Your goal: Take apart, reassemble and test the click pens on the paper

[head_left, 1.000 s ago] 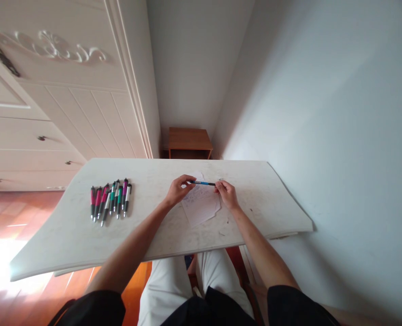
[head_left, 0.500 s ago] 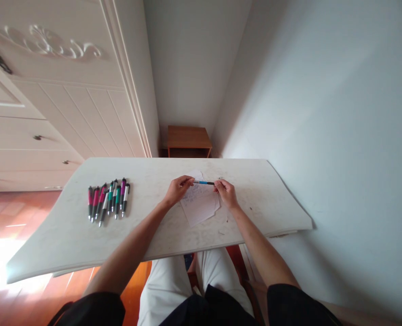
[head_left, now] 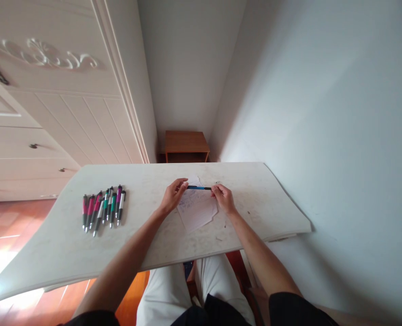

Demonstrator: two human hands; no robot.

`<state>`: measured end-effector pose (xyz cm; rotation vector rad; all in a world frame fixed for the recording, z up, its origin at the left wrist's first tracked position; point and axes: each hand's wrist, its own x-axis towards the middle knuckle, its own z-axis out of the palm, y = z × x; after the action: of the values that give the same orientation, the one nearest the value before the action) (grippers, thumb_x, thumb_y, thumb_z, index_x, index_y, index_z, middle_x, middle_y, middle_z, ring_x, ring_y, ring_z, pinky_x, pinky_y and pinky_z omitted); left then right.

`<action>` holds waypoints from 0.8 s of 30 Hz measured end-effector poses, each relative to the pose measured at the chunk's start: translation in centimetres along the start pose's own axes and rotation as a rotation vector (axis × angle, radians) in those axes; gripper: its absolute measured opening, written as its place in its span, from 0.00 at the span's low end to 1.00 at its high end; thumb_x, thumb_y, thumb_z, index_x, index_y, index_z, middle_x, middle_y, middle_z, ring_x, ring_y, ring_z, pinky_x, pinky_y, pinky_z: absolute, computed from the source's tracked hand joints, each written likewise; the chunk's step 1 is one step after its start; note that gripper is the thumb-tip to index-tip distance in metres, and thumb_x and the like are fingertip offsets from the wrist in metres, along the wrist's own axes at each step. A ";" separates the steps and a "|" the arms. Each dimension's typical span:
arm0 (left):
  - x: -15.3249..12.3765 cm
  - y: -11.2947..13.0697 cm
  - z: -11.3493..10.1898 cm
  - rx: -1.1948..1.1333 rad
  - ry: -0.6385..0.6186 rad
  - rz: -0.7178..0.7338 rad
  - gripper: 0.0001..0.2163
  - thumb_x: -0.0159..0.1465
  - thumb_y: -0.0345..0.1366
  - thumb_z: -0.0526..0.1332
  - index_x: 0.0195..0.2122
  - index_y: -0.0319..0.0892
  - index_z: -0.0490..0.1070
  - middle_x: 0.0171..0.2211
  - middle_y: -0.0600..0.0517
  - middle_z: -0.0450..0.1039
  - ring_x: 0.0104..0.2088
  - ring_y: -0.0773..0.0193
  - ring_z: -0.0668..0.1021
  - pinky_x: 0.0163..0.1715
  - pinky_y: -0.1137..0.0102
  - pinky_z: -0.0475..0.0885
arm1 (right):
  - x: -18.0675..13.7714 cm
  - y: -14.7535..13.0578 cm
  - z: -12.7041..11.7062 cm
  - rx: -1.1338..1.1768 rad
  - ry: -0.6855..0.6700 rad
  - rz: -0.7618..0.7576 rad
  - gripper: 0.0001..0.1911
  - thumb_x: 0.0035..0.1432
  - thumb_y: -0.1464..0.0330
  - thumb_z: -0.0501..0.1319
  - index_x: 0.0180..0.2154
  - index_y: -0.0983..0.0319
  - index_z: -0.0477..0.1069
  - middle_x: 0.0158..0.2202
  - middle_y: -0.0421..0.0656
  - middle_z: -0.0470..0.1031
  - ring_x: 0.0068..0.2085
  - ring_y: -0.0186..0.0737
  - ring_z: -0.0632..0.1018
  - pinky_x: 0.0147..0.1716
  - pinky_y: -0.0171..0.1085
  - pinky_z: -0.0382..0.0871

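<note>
A blue pen (head_left: 199, 187) with black ends lies level between my two hands, over the written paper. My left hand (head_left: 174, 194) pinches its left end between thumb and fingers. At the other end, the fingertips of my right hand (head_left: 223, 198) are closed round the black grip; the tip is hidden. Beneath sits a sheet of white paper (head_left: 198, 214) with blue scribbles on its upper left part and uneven edges.
Several pens in pink, green, white and purple (head_left: 118, 202) lie side by side on the left of the white table (head_left: 153, 253). Small dark marks and scraps dot the tabletop right of the paper. A brown wooden stand (head_left: 186, 141) is beyond the far edge, and a wall (head_left: 340, 136) borders the right.
Both hands still hold the blue pen. More of its dark left end shows beside my left fingers, which have shifted slightly. The whole view has tilted a little.
</note>
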<state>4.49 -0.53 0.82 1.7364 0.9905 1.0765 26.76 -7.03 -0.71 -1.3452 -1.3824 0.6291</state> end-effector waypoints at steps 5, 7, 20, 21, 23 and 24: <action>0.0 0.0 0.0 0.036 -0.097 -0.007 0.21 0.65 0.53 0.54 0.33 0.39 0.75 0.25 0.51 0.75 0.28 0.62 0.76 0.29 0.71 0.70 | -0.2 -0.2 0.0 -0.025 -0.001 0.023 0.21 0.61 0.51 0.56 0.29 0.60 0.70 0.23 0.40 0.72 0.26 0.37 0.72 0.29 0.34 0.66; 0.1 -0.2 0.0 0.022 -0.107 -0.007 0.19 0.63 0.51 0.56 0.34 0.40 0.76 0.27 0.50 0.77 0.30 0.61 0.77 0.32 0.70 0.71 | -0.2 -0.2 0.0 -0.030 0.005 0.029 0.21 0.60 0.50 0.56 0.29 0.60 0.70 0.23 0.40 0.72 0.26 0.37 0.72 0.28 0.33 0.66; 0.2 -0.3 0.2 0.004 -0.091 0.016 0.19 0.62 0.50 0.59 0.45 0.40 0.73 0.38 0.47 0.77 0.36 0.61 0.78 0.36 0.69 0.72 | 0.0 -0.1 -0.1 -0.036 0.005 -0.002 0.22 0.61 0.51 0.55 0.28 0.61 0.70 0.23 0.39 0.71 0.27 0.36 0.72 0.29 0.33 0.65; 0.3 -0.3 0.2 0.023 -0.100 0.004 0.19 0.63 0.50 0.57 0.42 0.40 0.74 0.34 0.48 0.77 0.34 0.62 0.77 0.35 0.69 0.71 | 0.0 -0.1 0.0 -0.031 0.003 0.001 0.21 0.61 0.51 0.55 0.28 0.61 0.70 0.23 0.39 0.71 0.26 0.36 0.71 0.29 0.33 0.66; 0.5 -0.4 0.1 0.050 -0.116 -0.005 0.19 0.65 0.51 0.54 0.36 0.40 0.74 0.29 0.50 0.76 0.31 0.62 0.76 0.33 0.70 0.71 | 0.0 -0.1 0.0 -0.023 -0.006 0.013 0.21 0.61 0.51 0.56 0.28 0.61 0.70 0.23 0.40 0.71 0.26 0.36 0.71 0.29 0.33 0.66; 0.6 -0.5 0.1 0.057 -0.115 -0.005 0.19 0.64 0.51 0.54 0.34 0.40 0.75 0.28 0.51 0.76 0.30 0.63 0.76 0.32 0.70 0.70 | 0.0 -0.1 0.0 -0.017 -0.010 0.020 0.21 0.61 0.51 0.56 0.28 0.61 0.70 0.23 0.40 0.71 0.26 0.36 0.71 0.28 0.33 0.66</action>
<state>4.71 0.16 0.52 1.8199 0.9617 0.9420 26.70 -7.03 -0.66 -1.3729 -1.3870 0.6398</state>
